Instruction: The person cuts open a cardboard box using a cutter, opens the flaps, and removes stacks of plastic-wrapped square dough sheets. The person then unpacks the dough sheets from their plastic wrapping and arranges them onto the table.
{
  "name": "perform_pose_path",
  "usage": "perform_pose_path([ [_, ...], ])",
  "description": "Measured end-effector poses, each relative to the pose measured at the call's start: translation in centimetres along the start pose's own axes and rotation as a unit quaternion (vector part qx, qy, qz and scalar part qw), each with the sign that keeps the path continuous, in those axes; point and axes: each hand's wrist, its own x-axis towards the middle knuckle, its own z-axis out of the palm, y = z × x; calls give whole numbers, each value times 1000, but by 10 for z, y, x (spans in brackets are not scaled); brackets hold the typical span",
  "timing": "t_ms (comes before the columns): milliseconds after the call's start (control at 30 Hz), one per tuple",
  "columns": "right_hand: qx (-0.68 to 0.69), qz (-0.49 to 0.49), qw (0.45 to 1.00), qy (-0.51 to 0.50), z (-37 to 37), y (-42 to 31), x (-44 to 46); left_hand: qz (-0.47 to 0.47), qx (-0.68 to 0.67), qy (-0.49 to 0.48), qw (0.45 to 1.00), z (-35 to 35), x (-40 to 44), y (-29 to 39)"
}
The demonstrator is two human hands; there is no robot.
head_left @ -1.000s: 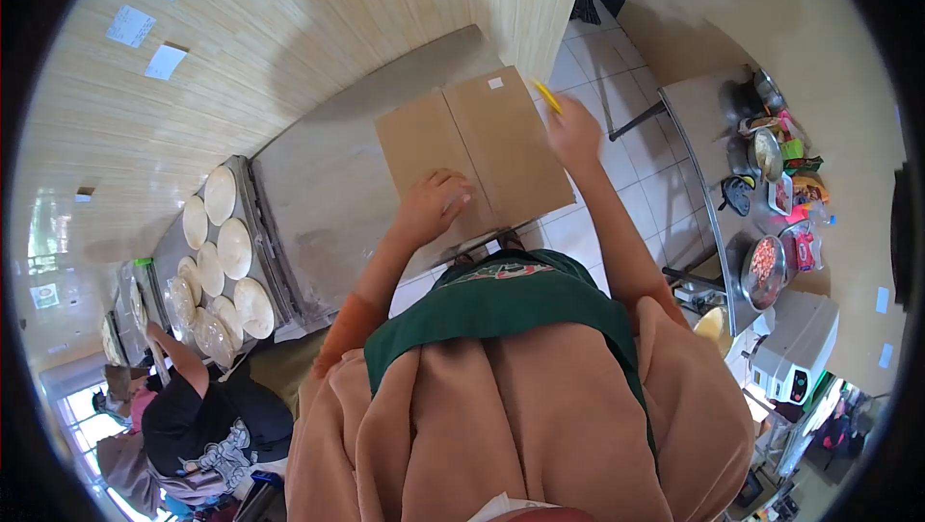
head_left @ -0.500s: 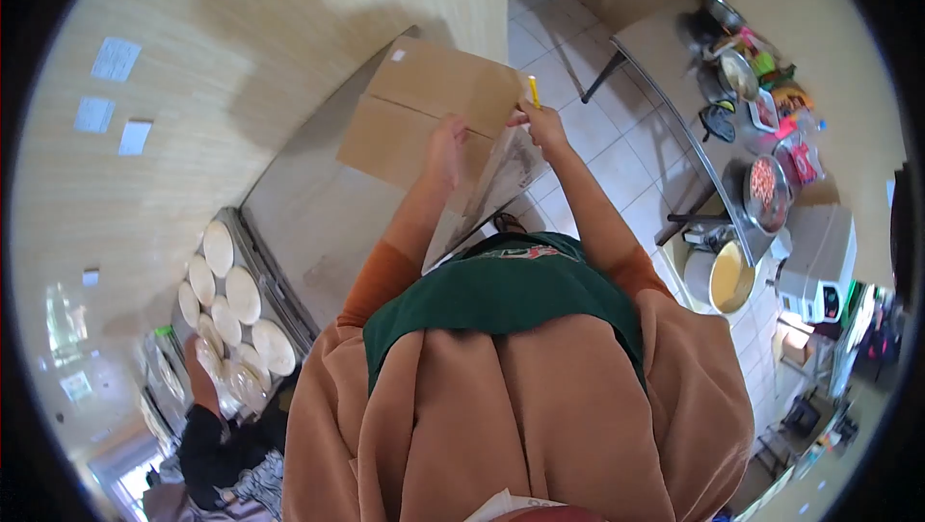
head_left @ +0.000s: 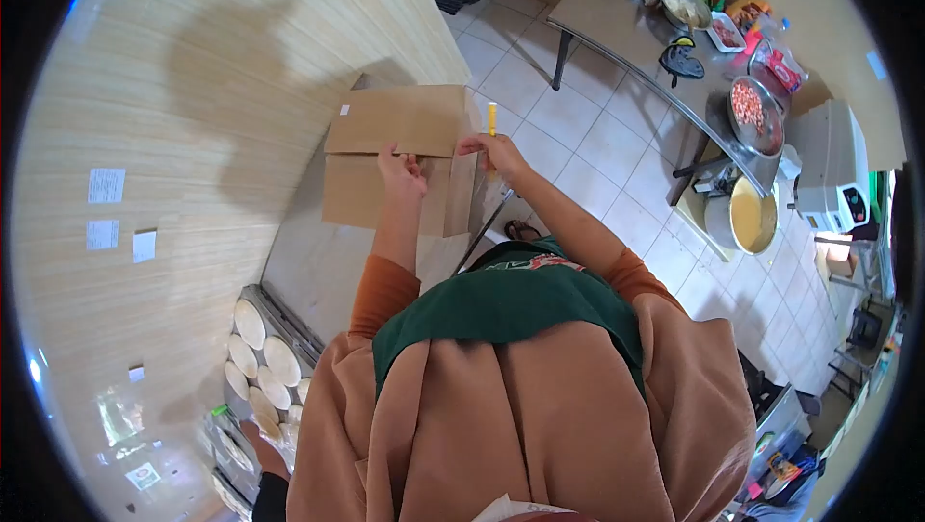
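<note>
A brown cardboard box (head_left: 390, 117) rests on the grey table, a seam between its top flaps running across it. My left hand (head_left: 401, 175) is over this seam, its index finger stretched toward the upper flap and the other fingers loosely bent and apart. Just beyond the box's right edge, my right hand (head_left: 499, 156) grips a slim yellow pen-like tool (head_left: 492, 118), whose exact kind I cannot make out. The tool stands up out of the fist, and the fingertips point toward the box's edge.
Bowls, including one of pink-and-white pieces (head_left: 748, 106), crowd the metal table (head_left: 617, 16) on the right. A pot of yellow liquid (head_left: 752, 217) stands lower down. Round pale dough discs (head_left: 282, 361) lie at lower left, near another person's hand (head_left: 262, 445). A wall (head_left: 222, 69) borders the box's table.
The view has turned, so the box appears more level and further left. My left hand has moved onto the flap seam; my right hand still holds the yellow tool.
</note>
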Motion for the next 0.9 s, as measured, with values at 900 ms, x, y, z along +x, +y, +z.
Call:
perform_pose_path([
  [900,130,-105,986,29,26,45,-13,105,-3,-124,987,-10,9,-32],
])
